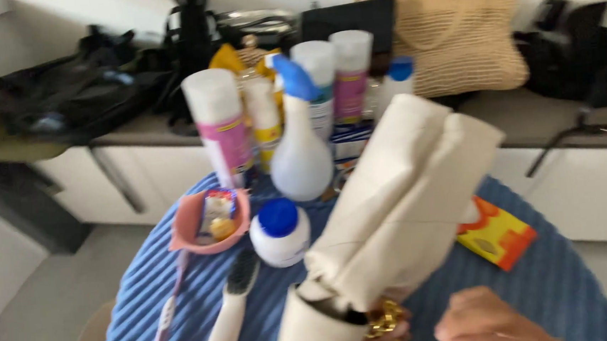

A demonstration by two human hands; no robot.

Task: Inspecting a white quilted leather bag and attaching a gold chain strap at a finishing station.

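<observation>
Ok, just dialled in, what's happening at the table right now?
A person is holding up a cream-coloured bag over a round table with a blue ribbed cloth. Only parts of both hands show at the bottom edge: the right hand is beside the bag's gold chain. On the table stand spray cans, a spray bottle, a blue-capped jar and a brush.

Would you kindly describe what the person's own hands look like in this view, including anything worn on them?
Only the bottom edge shows them. The right hand is bare, with no ring, glove or sleeve visible. The left hand is mostly hidden; chunky gold-coloured jewellery, seemingly a chain or rings, sits on it. The picture is blurred, so finer details cannot be told.
</observation>
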